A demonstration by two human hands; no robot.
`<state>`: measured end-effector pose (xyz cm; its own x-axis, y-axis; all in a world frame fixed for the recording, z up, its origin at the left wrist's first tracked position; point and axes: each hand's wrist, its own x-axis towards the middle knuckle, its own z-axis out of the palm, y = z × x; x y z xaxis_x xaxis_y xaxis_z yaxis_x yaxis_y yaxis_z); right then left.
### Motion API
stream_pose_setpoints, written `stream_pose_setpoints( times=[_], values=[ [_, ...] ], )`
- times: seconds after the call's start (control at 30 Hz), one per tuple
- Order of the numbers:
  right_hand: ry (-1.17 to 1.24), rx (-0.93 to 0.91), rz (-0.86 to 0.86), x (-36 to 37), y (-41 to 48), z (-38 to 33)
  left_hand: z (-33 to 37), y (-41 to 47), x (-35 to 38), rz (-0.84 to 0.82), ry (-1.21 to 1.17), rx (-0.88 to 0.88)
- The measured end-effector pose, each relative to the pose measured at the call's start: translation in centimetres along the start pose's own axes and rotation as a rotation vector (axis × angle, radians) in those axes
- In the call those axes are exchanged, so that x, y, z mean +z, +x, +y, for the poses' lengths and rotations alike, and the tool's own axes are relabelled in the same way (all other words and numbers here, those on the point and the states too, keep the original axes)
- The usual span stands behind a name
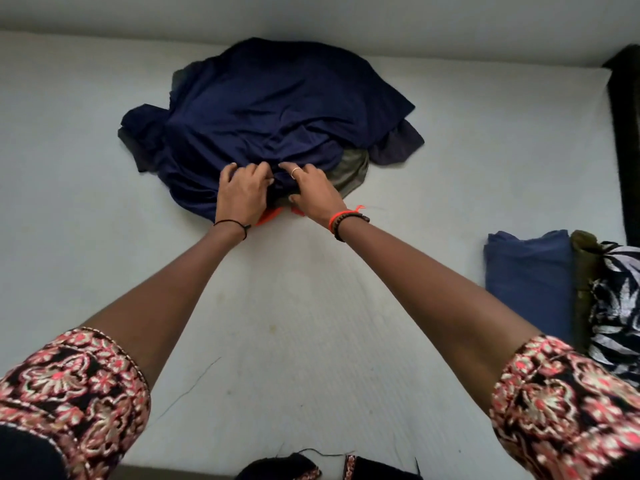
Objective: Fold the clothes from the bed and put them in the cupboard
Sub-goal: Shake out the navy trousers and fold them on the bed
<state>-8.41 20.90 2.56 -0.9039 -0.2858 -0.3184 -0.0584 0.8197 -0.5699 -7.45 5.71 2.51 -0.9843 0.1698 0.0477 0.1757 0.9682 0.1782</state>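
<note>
Bare white mattress of the bed is lying open around a crumpled navy-blue cloth heap mid-bed; folded clothes are sitting by the right edge. No writing is showing. Left hand and right hand are both gripping the heap's near hem

Bed fills view, wall behind far edge. Heap of clothes on bed, centre, toward far side. Both hands at heap's near edge, side by side: left hand left, right hand right, fingers on top garment. Small cloth scrap on bed under wrists, at heap's near edge. Folded stack on bed, well right of heap, nearer person; more folded pieces just right of it, touching. Bed frame along right edge.
</note>
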Motion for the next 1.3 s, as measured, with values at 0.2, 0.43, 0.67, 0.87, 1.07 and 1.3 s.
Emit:
stream_pose_setpoints(
  times=[0.2,0.43,0.67,0.87,1.07,1.3],
  values=[
    [0.033,-0.002,0.154,-3.1,-1.7,-1.6,2.6,-1.7,-4.7,0.041,-0.403,-0.075],
    [0.101,-0.183,0.235,-11.8,-7.3,-4.2,3.7,-0.9,-12.6,0.015,-0.244,0.149],
    [0.324,-0.24,0.371,-24.3,-13.4,-10.6,6.3,2.2,-24.5,0.27,-0.404,0.048],
    [0.466,-0.252,0.64,-38.3,-18.9,-14.4,9.2,4.1,-35.7,0.352,-0.639,0.004],
    [0.518,-0.211,0.785,-48.4,-24.7,-15.9,15.0,5.3,-46.3,0.165,-0.977,0.1],
    [0.728,-0.154,0.75,-56.3,-32.4,-16.4,19.9,4.6,-57.3,-0.259,-1.278,0.306]
  ],
)
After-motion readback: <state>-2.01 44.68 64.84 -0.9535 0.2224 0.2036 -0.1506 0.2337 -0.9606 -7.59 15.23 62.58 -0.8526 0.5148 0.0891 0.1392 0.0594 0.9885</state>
